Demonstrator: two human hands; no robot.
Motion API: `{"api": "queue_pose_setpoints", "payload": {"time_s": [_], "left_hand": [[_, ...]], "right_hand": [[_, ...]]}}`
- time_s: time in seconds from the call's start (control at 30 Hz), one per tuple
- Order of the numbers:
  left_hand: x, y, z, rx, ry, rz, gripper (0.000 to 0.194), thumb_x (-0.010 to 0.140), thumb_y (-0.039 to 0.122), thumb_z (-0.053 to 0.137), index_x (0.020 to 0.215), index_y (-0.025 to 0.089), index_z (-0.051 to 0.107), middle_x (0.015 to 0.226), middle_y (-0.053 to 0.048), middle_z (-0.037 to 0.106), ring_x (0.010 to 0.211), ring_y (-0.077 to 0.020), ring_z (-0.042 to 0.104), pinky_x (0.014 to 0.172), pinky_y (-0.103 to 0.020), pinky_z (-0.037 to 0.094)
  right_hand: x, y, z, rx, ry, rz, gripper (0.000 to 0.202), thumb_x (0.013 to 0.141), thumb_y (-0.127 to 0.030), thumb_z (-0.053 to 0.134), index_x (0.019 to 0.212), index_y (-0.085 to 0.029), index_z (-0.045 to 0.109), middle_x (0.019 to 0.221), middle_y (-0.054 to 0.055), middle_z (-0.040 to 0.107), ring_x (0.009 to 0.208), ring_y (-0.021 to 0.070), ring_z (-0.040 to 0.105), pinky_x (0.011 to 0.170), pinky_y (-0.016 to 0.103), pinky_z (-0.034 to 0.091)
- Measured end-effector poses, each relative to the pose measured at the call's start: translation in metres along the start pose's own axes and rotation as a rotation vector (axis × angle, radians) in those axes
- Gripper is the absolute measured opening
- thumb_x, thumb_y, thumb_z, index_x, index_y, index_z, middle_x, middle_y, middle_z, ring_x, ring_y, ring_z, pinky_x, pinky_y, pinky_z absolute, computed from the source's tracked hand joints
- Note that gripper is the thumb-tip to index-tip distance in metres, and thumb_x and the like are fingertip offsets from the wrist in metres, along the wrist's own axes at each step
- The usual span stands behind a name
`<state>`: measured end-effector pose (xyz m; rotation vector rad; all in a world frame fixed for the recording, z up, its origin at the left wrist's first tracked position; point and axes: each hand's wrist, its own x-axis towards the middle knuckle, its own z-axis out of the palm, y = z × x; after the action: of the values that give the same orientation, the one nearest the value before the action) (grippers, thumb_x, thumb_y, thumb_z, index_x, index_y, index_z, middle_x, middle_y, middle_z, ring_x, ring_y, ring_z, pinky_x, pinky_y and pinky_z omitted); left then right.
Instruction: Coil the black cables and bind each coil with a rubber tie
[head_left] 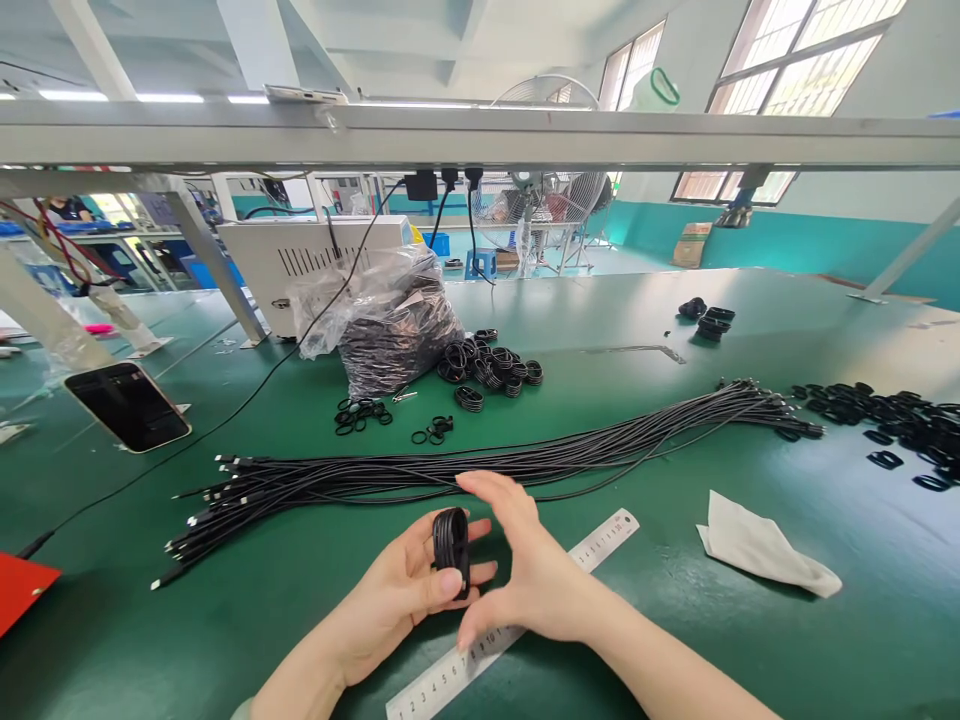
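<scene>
A coiled black cable [451,545] is held upright in my left hand [409,580], its thumb pressed on the front of the loops. My right hand [536,570] hovers just to the right with thumb and fingers curved apart, and nothing shows between them. Beneath both hands a steel ruler [442,685] lies slantwise on the green table [300,640]. Beyond them stretches a long bundle of straight black cables [420,470] with metal-tipped plugs at its left end.
Behind the bundle sit coiled cables [495,368], small black rings [362,415] and a stuffed plastic bag [397,330]. More black rings [900,420] spread at the right, near a white cloth [765,550]. A phone [127,405] leans at left. A metal beam [480,137] crosses overhead.
</scene>
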<state>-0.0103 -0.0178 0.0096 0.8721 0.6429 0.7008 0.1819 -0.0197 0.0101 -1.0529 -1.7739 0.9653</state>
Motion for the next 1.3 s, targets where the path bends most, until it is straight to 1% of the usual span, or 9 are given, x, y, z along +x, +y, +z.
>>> {"api": "queue_pose_setpoints", "payload": {"time_s": [0.1, 0.17, 0.37, 0.5, 0.67, 0.8, 0.93, 1.1, 1.3], "left_hand": [[-0.003, 0.003, 0.002, -0.054, -0.116, -0.022, 0.052, 0.079, 0.020, 0.072, 0.128, 0.023, 0.055, 0.132, -0.013, 0.059, 0.120, -0.0326, 0.058, 0.096, -0.045, 0.048], [-0.003, 0.003, 0.003, -0.054, -0.130, -0.008, 0.050, 0.080, 0.022, 0.072, 0.128, 0.021, 0.056, 0.127, -0.013, 0.063, 0.119, -0.0310, 0.058, 0.097, -0.043, 0.047], [0.003, -0.001, -0.006, -0.022, 0.021, -0.008, 0.036, 0.089, 0.027, 0.061, 0.124, 0.020, 0.057, 0.111, -0.011, 0.070, 0.097, -0.0197, 0.068, 0.083, -0.031, 0.053], [0.005, -0.002, -0.004, -0.016, 0.096, 0.027, 0.037, 0.090, 0.032, 0.060, 0.125, 0.025, 0.054, 0.111, -0.009, 0.071, 0.097, -0.0234, 0.070, 0.081, -0.033, 0.054], [0.005, -0.004, 0.004, 0.049, 0.214, 0.110, 0.039, 0.087, 0.038, 0.062, 0.124, 0.027, 0.053, 0.117, -0.009, 0.069, 0.096, -0.0263, 0.070, 0.082, -0.036, 0.053], [0.004, -0.005, 0.008, 0.139, 0.235, 0.153, 0.063, 0.075, 0.036, 0.075, 0.130, 0.028, 0.046, 0.112, -0.011, 0.069, 0.095, -0.0304, 0.070, 0.081, -0.040, 0.054], [0.003, -0.006, 0.010, 0.204, 0.264, 0.194, 0.071, 0.072, 0.030, 0.078, 0.133, 0.029, 0.043, 0.112, -0.011, 0.067, 0.087, -0.0259, 0.071, 0.087, -0.043, 0.052], [0.006, -0.009, 0.006, 0.236, 0.268, 0.235, 0.063, 0.073, 0.027, 0.078, 0.129, 0.029, 0.049, 0.107, -0.006, 0.068, 0.074, -0.0150, 0.067, 0.080, -0.033, 0.053], [0.005, -0.010, 0.005, 0.249, 0.209, 0.195, 0.058, 0.076, 0.023, 0.075, 0.128, 0.030, 0.051, 0.106, -0.005, 0.066, 0.072, -0.0113, 0.063, 0.076, -0.028, 0.051]], "right_hand": [[-0.003, -0.002, 0.007, -0.088, -0.103, -0.037, 0.088, 0.055, -0.038, 0.088, 0.132, -0.032, 0.046, 0.130, 0.009, 0.048, 0.126, 0.0317, 0.037, 0.098, 0.043, 0.039], [-0.003, -0.001, 0.012, -0.150, -0.078, -0.031, 0.076, 0.058, -0.033, 0.086, 0.125, -0.031, 0.051, 0.118, 0.008, 0.055, 0.118, 0.0309, 0.043, 0.094, 0.042, 0.041], [-0.006, 0.002, 0.017, -0.137, 0.056, 0.020, 0.087, 0.061, -0.027, 0.085, 0.135, -0.031, 0.038, 0.120, 0.008, 0.055, 0.115, 0.0296, 0.047, 0.096, 0.046, 0.040], [-0.007, 0.001, 0.015, -0.048, 0.100, 0.062, 0.085, 0.060, -0.028, 0.086, 0.131, -0.032, 0.041, 0.127, 0.007, 0.051, 0.120, 0.0290, 0.046, 0.098, 0.045, 0.040], [-0.005, 0.005, 0.015, -0.188, 0.149, -0.032, 0.080, 0.052, -0.027, 0.091, 0.120, -0.031, 0.049, 0.122, 0.006, 0.056, 0.114, 0.0302, 0.048, 0.097, 0.046, 0.038], [-0.007, 0.009, 0.017, -0.242, 0.155, -0.069, 0.076, 0.058, -0.023, 0.087, 0.121, -0.032, 0.046, 0.120, 0.005, 0.056, 0.112, 0.0294, 0.049, 0.097, 0.047, 0.036], [-0.007, 0.006, 0.015, -0.101, 0.116, 0.003, 0.079, 0.055, -0.031, 0.089, 0.120, -0.030, 0.044, 0.126, 0.006, 0.048, 0.115, 0.0282, 0.046, 0.096, 0.044, 0.040], [-0.001, 0.005, 0.008, 0.197, 0.032, 0.119, 0.026, 0.087, -0.048, 0.058, 0.099, -0.024, 0.057, 0.103, 0.004, 0.049, 0.093, 0.0193, 0.051, 0.088, 0.036, 0.043], [0.005, 0.011, 0.004, 0.350, -0.051, 0.187, 0.030, 0.081, -0.049, 0.067, 0.073, -0.021, 0.059, 0.083, 0.000, 0.051, 0.078, 0.0167, 0.048, 0.077, 0.031, 0.040]]}}
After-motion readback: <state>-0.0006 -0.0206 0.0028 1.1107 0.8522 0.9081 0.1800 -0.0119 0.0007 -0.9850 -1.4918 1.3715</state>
